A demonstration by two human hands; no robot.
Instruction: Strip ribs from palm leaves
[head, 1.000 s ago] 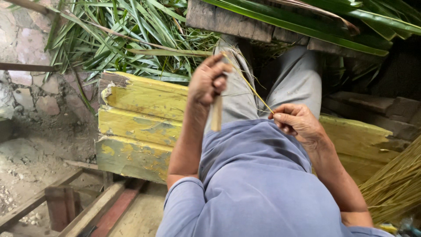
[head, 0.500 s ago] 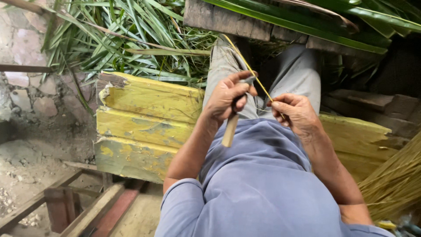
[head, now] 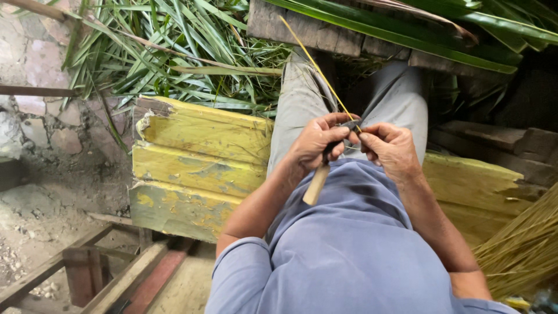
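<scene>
Head view, looking down at your lap: you sit on a worn yellow bench (head: 197,157) with both hands together over your thighs. Your left hand (head: 317,142) is closed around a small knife (head: 318,177), pale wooden handle sticking out below the fist, dark blade up near the fingertips. Your right hand (head: 390,148) pinches a thin yellowish leaf rib (head: 317,67) just beside the blade; the rib runs up and away over your left knee toward the pile of green palm leaves (head: 174,52) on the ground. Blade and rib meet between the two hands, touching as far as I can tell. A bundle of cleaned pale sticks (head: 523,250) lies at your right side, near the bench edge. Grey trousers, blue shirt.

Step in hand, my read: scraping the rib clean with the knife, blade set at the near end. Next move likely calls for a steady pull of the rib against the edge, firm pinch kept, blade angle shallow so the thin rib doesn't snap.
</scene>
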